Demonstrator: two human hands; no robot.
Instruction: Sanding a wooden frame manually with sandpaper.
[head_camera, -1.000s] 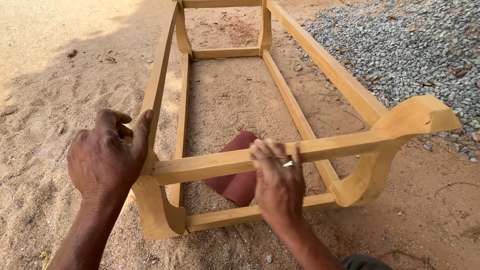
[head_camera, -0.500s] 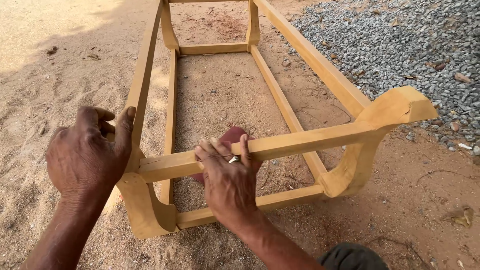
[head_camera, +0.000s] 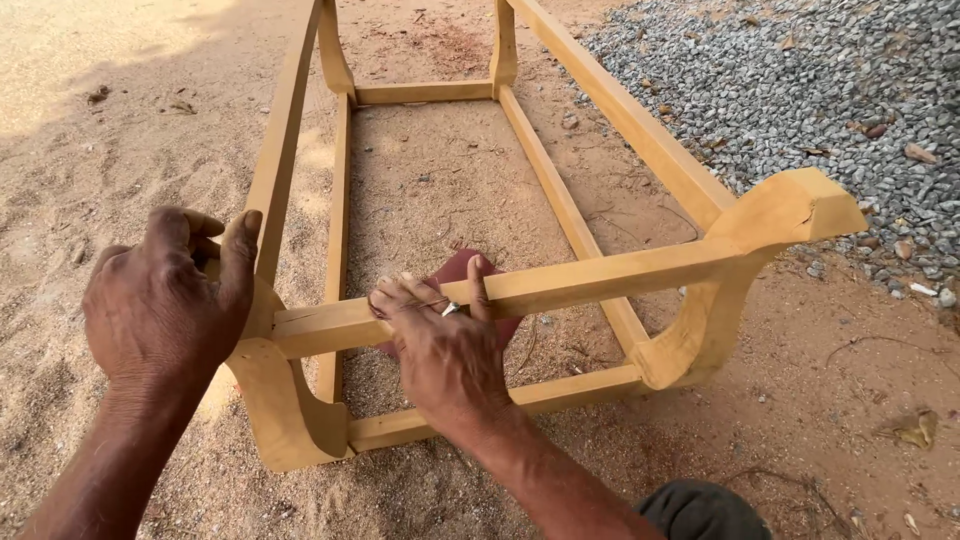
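Observation:
A yellow-brown wooden frame (head_camera: 620, 270) with curved legs stands on sandy ground, stretching away from me. My left hand (head_camera: 170, 300) grips its near left corner, thumb against the long side rail. My right hand (head_camera: 445, 345), with a ring on one finger, presses a dark red sheet of sandpaper (head_camera: 470, 275) around the near cross rail, fingers over the top. Most of the sheet is hidden behind the rail and my hand.
A bed of grey gravel (head_camera: 820, 90) lies to the right of the frame. Sand and sawdust (head_camera: 90, 120) cover the ground on the left. The curved right leg top (head_camera: 790, 210) juts out toward the gravel. A dark trouser knee (head_camera: 700, 510) shows at the bottom.
My right hand has slid left along the near cross rail with the red sheet. The left hand keeps its hold on the corner.

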